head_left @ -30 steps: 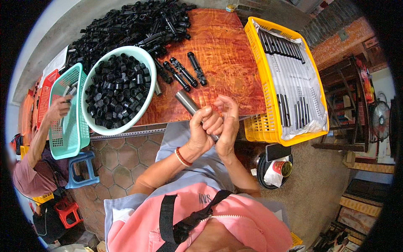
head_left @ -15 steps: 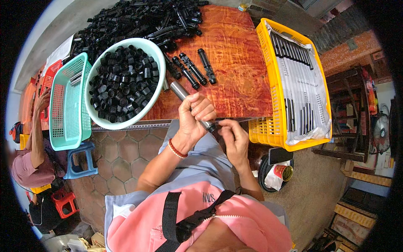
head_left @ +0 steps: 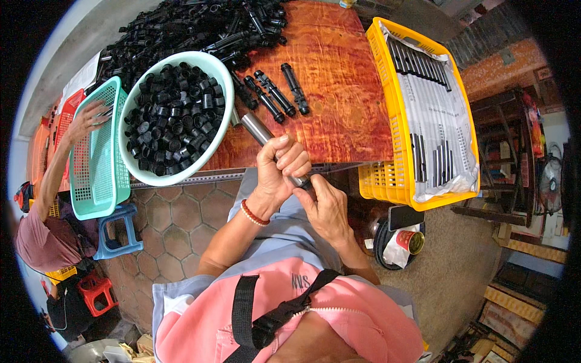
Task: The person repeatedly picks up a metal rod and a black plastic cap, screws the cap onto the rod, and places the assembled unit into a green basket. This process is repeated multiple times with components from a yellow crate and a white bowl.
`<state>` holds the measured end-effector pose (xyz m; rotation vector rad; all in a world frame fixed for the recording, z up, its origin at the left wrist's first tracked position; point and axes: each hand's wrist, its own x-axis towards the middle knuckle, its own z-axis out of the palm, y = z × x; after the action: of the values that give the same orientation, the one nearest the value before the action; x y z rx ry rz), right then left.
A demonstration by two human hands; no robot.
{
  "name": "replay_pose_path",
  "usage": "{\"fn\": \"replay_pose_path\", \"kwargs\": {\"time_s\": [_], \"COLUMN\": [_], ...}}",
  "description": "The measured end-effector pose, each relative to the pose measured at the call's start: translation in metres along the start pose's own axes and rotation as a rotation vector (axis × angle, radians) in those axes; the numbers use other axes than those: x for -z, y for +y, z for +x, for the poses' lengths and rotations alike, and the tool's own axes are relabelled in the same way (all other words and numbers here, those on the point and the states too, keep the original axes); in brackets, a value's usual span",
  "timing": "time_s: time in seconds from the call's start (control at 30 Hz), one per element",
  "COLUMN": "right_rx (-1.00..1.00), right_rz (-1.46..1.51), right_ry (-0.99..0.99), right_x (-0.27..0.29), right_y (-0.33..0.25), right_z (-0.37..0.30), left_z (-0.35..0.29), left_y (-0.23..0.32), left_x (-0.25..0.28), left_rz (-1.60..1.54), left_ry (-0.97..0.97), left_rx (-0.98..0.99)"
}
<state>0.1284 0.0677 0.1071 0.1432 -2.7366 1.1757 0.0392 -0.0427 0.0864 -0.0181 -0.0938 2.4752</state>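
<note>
Metal tube is clamped in the left hand, poking toward 11 o'clock over the bench edge; right hand pinches its lower end. Three finished black pieces lie at 12 o'clock. Basin of caps is full, so loads left, I'd say.

A reddish wooden tabletop with strong grain fills the upper middle, edged in front by a metal rail. Beneath it the floor is laid with brownish hexagonal tiles, giving way on the right to a plain sandy-coloured surface. A blue plastic stool stands on the tiles at the left, with a small red stool lower down. Dark wooden furniture and a standing fan sit at the far right. Daylight is even.
</note>
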Motion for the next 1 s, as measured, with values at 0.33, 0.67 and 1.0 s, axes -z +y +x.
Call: {"fn": "replay_pose_path", "kwargs": {"time_s": [0.33, 0.67, 1.0], "right_rx": [0.087, 0.123, 0.107], "right_rz": [-0.085, -0.066, 0.016], "right_ry": [0.103, 0.088, 0.096], "right_x": [-0.013, -0.016, -0.013], "right_y": [0.006, 0.015, 0.007], "right_z": [-0.004, -0.006, -0.013], "left_z": [-0.003, -0.004, -0.014], "left_y": [-0.003, -0.006, -0.012], "left_x": [0.009, 0.021, 0.005], "left_rz": [-0.027, -0.01, 0.139], "left_ry": [0.075, 0.101, -0.023], "left_rx": [-0.031, -0.062, -0.012]}}
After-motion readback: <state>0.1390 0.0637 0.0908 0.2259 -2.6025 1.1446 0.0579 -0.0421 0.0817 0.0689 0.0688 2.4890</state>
